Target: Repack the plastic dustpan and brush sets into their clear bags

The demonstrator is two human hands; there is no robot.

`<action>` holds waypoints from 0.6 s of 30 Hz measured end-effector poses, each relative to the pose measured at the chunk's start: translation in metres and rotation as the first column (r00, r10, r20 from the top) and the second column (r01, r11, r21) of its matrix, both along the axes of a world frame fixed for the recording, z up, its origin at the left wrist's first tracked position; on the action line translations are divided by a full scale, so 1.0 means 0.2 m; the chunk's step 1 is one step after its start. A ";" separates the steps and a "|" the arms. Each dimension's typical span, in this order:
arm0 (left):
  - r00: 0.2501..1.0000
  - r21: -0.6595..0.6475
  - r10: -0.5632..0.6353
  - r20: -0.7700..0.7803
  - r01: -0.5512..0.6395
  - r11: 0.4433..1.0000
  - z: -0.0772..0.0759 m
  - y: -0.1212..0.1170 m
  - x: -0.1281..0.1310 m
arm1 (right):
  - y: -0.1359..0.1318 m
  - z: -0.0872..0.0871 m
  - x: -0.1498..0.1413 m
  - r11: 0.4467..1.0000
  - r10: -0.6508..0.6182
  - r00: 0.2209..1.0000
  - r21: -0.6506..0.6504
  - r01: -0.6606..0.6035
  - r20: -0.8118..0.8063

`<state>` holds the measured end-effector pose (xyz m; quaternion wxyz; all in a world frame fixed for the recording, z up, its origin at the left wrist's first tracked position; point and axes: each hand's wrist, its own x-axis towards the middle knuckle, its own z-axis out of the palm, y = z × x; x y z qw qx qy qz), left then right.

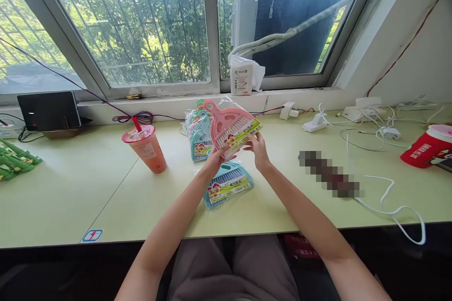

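1. two bare hands share one pink set (229, 124) (a wrapped dustpan and brush), raised just above and slightly beyond the teal set (229, 183), which lies on the pale table (70, 193).
2. the left hand (214, 159) grasps the near left edge of the pink set, its thumb over the front.
3. the right hand (260, 153) pinches the right edge of the same set beside its yellow-green label (242, 137); its other fingers are partly hidden.
4. beyond the teal set is a cluster of wrapped sets (197, 138), partly covered by the pink one, with teal, pink and green showing.
5. left of the teal set stands a lidded cup (151, 150) with a red straw (137, 124); well farther left are a dark tablet (49, 112) and a green bundle (17, 162).
6. right of the teal set lies a pixelated item (328, 174) (its details cannot be told), then, well apart, a red container (418, 149).
7. well beyond the teal set, a white box (242, 80) rests on the windowsill (169, 99).
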<state>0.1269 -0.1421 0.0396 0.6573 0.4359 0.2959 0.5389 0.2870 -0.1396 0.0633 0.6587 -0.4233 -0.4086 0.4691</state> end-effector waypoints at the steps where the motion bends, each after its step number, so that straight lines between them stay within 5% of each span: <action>1: 1.000 0.000 -0.006 0.001 0.006 1.000 0.00 0.00 0.00 | 0.00 0.00 0.00 1.000 -0.004 1.000 0.002 0.004 -0.003; 13: 0.994 0.069 0.036 -0.100 -0.029 0.997 0.03 -0.04 0.03 | -0.02 -0.06 -0.04 0.996 -0.088 0.996 0.025 0.087 0.024; 18: 0.995 0.097 0.045 -0.092 -0.036 0.995 0.05 -0.06 0.04 | -0.04 -0.05 -0.06 0.996 -0.067 0.992 0.054 0.073 -0.108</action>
